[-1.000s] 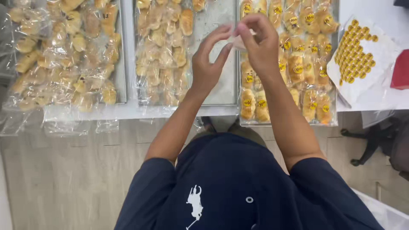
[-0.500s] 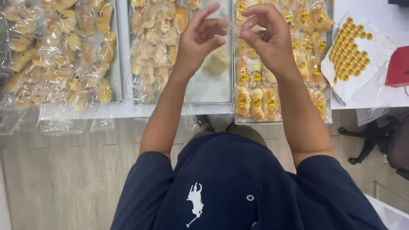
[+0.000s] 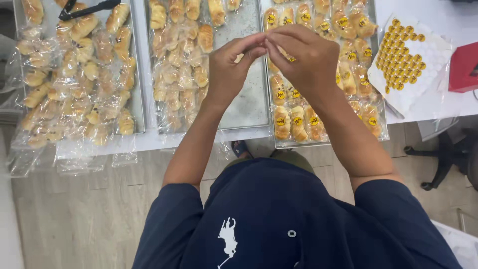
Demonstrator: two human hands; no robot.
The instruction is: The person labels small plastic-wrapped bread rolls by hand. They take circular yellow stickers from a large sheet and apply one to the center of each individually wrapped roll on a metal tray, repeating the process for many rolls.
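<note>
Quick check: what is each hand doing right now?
Left hand: fingers pinched on a small bagged pastry.
Right hand: fingers pinched at the same spot.

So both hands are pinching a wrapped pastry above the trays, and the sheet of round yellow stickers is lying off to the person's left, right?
Not quite. The head view shows the sticker sheet on the person's right, beside the right tray. The rest holds: the left hand and right hand meet above the trays, pinching a small wrapped pastry, mostly hidden by the fingers.
</note>
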